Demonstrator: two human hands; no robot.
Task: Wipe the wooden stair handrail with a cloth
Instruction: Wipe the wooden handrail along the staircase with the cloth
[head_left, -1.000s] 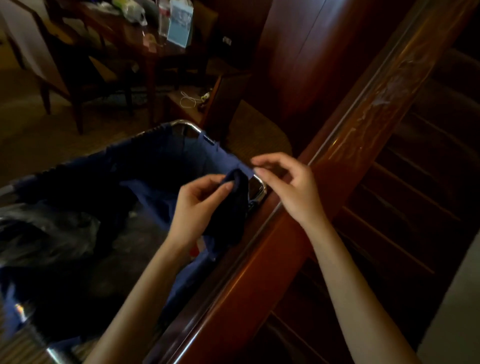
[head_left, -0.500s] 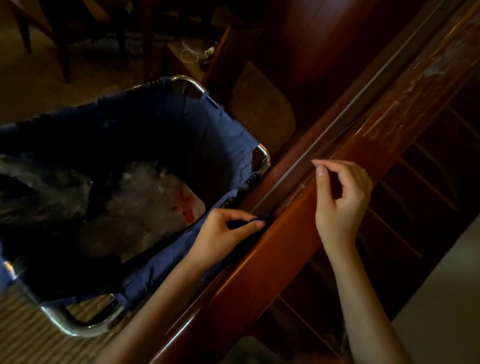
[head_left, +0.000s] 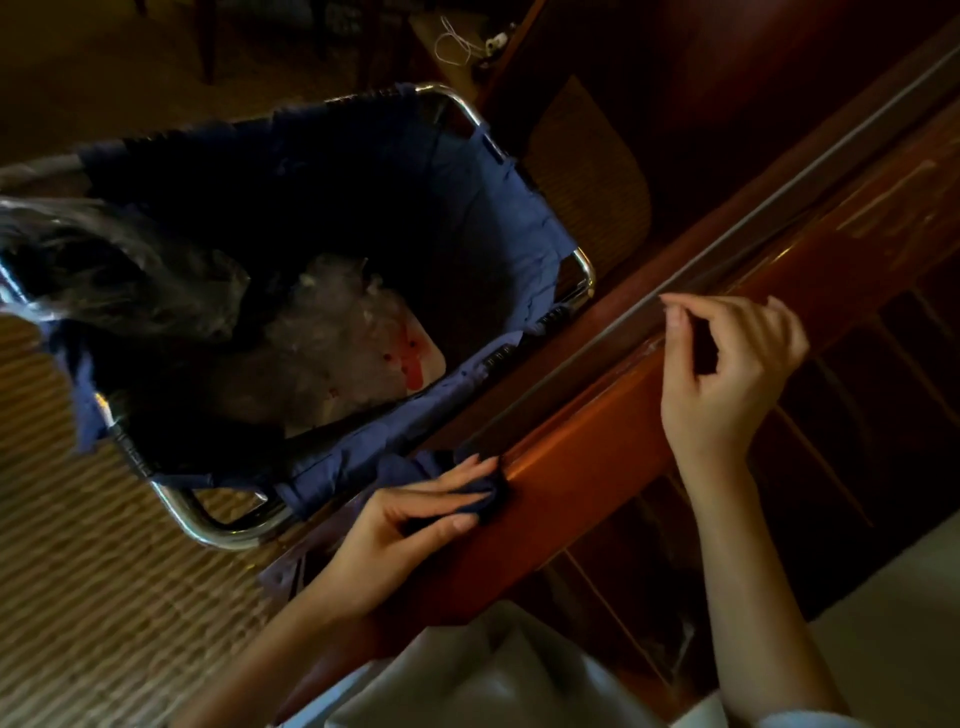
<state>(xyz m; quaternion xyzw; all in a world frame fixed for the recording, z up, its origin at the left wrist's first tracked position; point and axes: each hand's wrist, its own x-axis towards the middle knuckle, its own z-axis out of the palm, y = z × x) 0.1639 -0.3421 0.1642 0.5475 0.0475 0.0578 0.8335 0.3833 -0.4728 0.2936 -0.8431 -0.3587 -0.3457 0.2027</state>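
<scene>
We look down on a polished wooden handrail (head_left: 587, 452); its long axis runs on a slant from the near left to the far right, its reddish top face turned towards us. A small dark blue cloth (head_left: 492, 492) sits bunched on the rail's left edge, at its near stretch; our left hand (head_left: 395, 530) grips it, thumb and fingers curled round the wad and pressing it to the wood. Our right hand (head_left: 727, 379) is farther along, over the rail, fingers loosely bent, thumb and forefinger parted, holding nothing; we cannot tell whether it touches the wood. Just left of the rail stands a blue fabric cart (head_left: 530, 244) on a chrome frame (head_left: 218, 530), with crumpled clear plastic (head_left: 332, 332) inside; ribbed carpet (head_left: 78, 597) lies beneath.
</scene>
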